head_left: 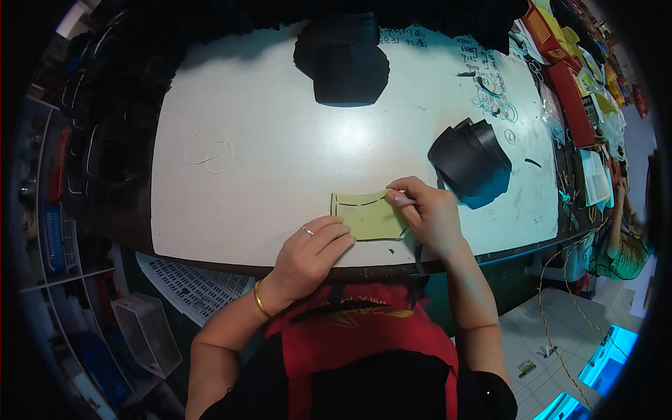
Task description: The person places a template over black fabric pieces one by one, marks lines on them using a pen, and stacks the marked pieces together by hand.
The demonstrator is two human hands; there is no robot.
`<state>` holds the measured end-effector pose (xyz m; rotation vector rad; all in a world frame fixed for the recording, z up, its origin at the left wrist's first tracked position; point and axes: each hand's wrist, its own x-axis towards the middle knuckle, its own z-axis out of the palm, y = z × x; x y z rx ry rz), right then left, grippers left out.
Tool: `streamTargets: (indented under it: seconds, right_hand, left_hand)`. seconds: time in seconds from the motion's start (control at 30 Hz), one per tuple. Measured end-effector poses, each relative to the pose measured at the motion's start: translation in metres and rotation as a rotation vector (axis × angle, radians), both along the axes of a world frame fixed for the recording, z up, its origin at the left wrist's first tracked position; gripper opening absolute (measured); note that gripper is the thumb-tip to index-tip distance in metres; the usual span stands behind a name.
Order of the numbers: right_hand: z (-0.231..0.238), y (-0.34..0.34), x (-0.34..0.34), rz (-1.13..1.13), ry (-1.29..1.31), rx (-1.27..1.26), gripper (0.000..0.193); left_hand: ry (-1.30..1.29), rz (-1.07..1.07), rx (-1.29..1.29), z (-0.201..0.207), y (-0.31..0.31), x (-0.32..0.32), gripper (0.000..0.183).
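A yellow-green template (367, 220) with dark slots along its edges lies on the white tabletop, close to the front edge. My left hand (308, 252), wearing a ring, has its fingers closed at the template's left side and holds it against the table. At the template's upper right corner, my right hand (432, 215) grips a slim pale pen (404, 200). Whatever lies beneath the template is mostly hidden. Just beyond my right hand sits a fanned stack of black cut pieces (472, 164).
Another pile of black pieces (343, 63) lies at the far middle of the white tabletop (238, 196). A loop of pale thread (208, 154) is on the left. Red trays (570, 101) and clutter line the right side. A white plastic basket (147, 334) stands below left.
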<state>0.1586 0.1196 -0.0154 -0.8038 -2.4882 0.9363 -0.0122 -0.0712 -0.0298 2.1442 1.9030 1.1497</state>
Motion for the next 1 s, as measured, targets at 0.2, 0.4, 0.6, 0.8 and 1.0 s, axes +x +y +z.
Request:
streamTargets:
  seconds: [0.2, 0.4, 0.6, 0.8, 1.0]
  right_hand:
    - [-0.004, -0.003, -0.004, 0.020, -0.058, 0.150, 0.015]
    - [0.011, 0.017, 0.005, 0.034, -0.160, -0.073, 0.023]
    - [0.006, 0.008, 0.031, -0.059, -0.062, -0.154, 0.031]
    - [0.018, 0.021, 0.030, -0.212, 0.221, 0.257, 0.014]
    - [0.048, -0.002, -0.018, 0.191, 0.100, 0.111, 0.032]
  left_hand:
    - [0.061, 0.022, -0.031, 0.009, 0.003, 0.008, 0.031]
    - [0.189, 0.036, -0.162, 0.019, 0.005, 0.014, 0.040]
    - [0.281, 0.004, -0.271, 0.034, 0.011, 0.017, 0.050]
    - [0.376, -0.033, -0.252, 0.030, 0.013, 0.026, 0.052]
    - [0.449, -0.038, -0.194, 0.015, 0.007, 0.043, 0.049]
